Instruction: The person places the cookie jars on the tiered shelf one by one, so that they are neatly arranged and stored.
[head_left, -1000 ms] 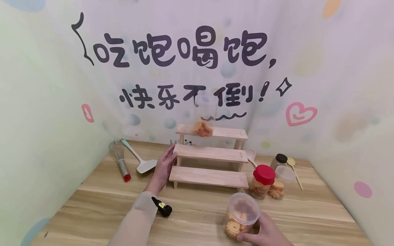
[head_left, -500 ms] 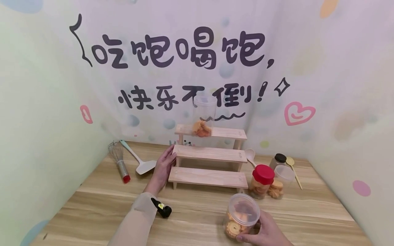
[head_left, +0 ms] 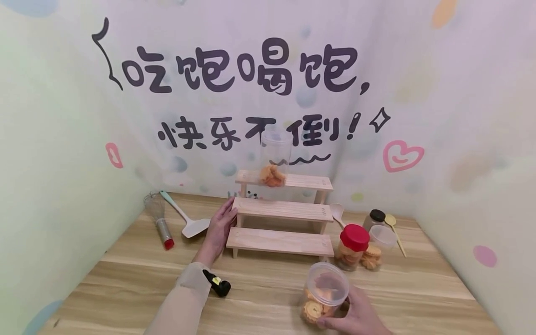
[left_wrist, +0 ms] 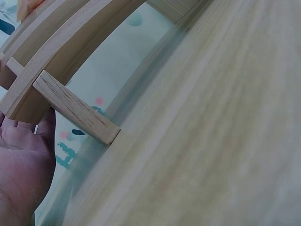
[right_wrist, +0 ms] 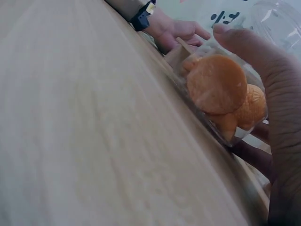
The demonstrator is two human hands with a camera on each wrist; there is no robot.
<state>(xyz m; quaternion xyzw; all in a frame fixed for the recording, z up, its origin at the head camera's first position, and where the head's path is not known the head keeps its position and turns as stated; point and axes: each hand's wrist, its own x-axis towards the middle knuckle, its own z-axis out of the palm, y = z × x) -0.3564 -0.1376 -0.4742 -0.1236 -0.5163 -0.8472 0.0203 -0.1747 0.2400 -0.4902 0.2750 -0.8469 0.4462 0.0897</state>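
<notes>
A three-tier wooden stand (head_left: 278, 241) stands at the middle of the table. My left hand (head_left: 218, 229) grips the left end of its middle board; the left wrist view shows the palm (left_wrist: 23, 162) beside the board ends, with the fingertips hidden behind them. My right hand (head_left: 358, 314) holds a clear lidded jar of cookies (head_left: 324, 288) in front of the stand's right end, its thumb (right_wrist: 244, 42) along one side. Through the jar's wall, round orange-brown cookies (right_wrist: 217, 84) show. Another clear jar with a few cookies (head_left: 273, 176) is on the top tier.
Right of the stand are a red-lidded cookie jar (head_left: 353, 239), a clear cookie jar (head_left: 372, 256), a black-lidded jar (head_left: 375, 218), a pale spoon (head_left: 337, 213) and a yellow spoon (head_left: 393, 225). A whisk (head_left: 161, 223) and a white spatula (head_left: 194, 227) lie at the left. A printed curtain hangs behind.
</notes>
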